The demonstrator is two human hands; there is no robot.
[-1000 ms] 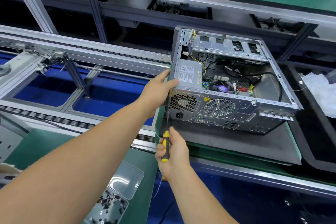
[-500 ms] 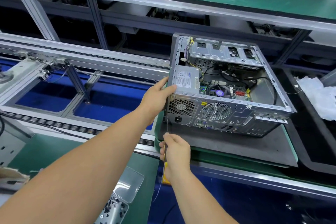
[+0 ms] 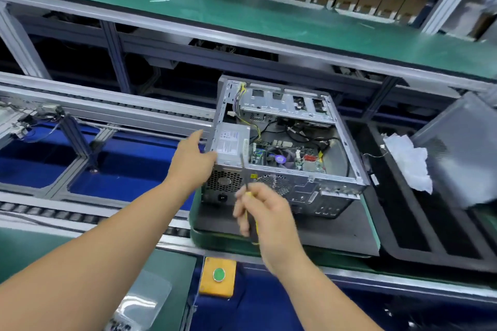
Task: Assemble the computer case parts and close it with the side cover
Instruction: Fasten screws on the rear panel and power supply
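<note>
An open grey computer case lies on its side on a dark mat, its rear panel facing me and its top side uncovered. The silver power supply sits in its near left corner. My left hand rests against the case's left rear corner, fingers extended. My right hand grips a yellow-and-black screwdriver, whose shaft points up in front of the rear panel. A grey panel, perhaps the side cover, leans at the right edge.
A conveyor of rollers runs off to the left. A yellow box with a green button sits on the near rail. A clear tub of screws is at bottom left. White cloth lies to the right on a black tray.
My right hand has lifted and swung right, raising the screwdriver tip from the case's lower left corner to the top of the rear panel. My left hand's fingers have straightened. My view tilted up.
</note>
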